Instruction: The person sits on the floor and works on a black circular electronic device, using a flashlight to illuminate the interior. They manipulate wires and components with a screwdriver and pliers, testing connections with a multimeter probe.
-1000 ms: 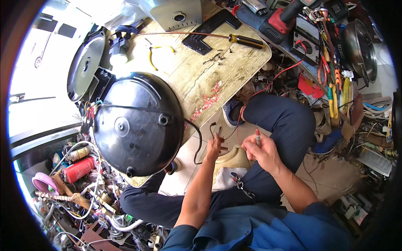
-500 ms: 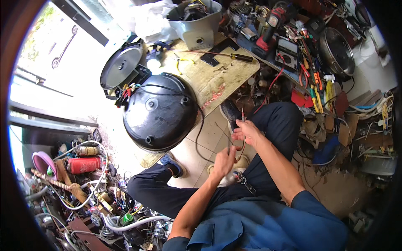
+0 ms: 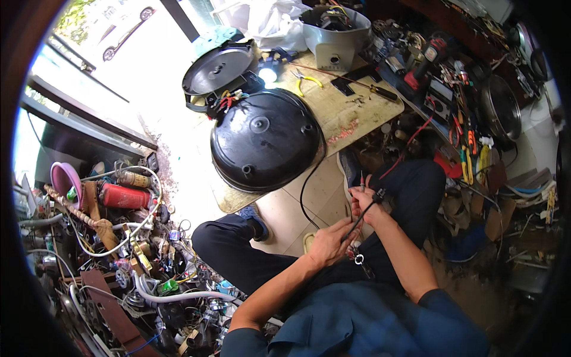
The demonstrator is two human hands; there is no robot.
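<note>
table (image 3: 375, 108) beyond hands (image 3: 331, 244): tub (image 3: 350, 43) of black parts (image 3: 334, 21)

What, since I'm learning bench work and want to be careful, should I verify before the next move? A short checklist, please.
1. Red probe held in the right hand: ok.
2. Black cord in the left hand, with slack: ok; it curves loosely from the black rounded body.
3. Probe tip touching metal: cannot tell, too small.
4. Black body well back from the table edge: not ok; it sits right at the near edge.
5. Yellow-handled pliers and screwdriver away from the hands: ok, both lie on the table.
6. Meter readable: cannot tell.
</note>
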